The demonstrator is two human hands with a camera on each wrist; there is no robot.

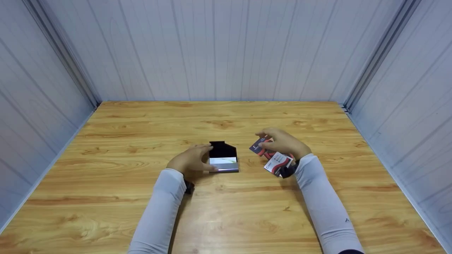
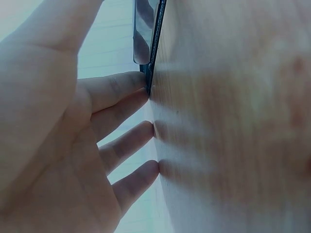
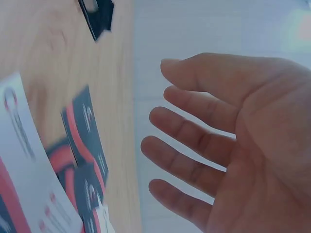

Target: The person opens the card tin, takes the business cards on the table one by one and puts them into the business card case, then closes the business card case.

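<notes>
Centrally on the wooden table [image 1: 141, 211], my left hand [image 1: 189, 162] steadies the open card case [image 1: 223, 157] with straight fingers — my right hand [image 1: 282, 141] hovers relaxed, empty, over scattered cards [image 1: 279, 163] — best lifted singly.

Black case [image 1: 223, 155], red-black-white cards [image 1: 278, 163], wood-grain table [image 1: 226, 211]

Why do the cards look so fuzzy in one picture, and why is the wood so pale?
In the right wrist view the cards are smeared by blur, their print unreadable, while the right hand is sharper. In the left wrist view the table looks washed-out and soft, and the left hand fills the frame. The head view is evenly lit, with soft shadows under the arms and walls bending outward at the edges.
</notes>
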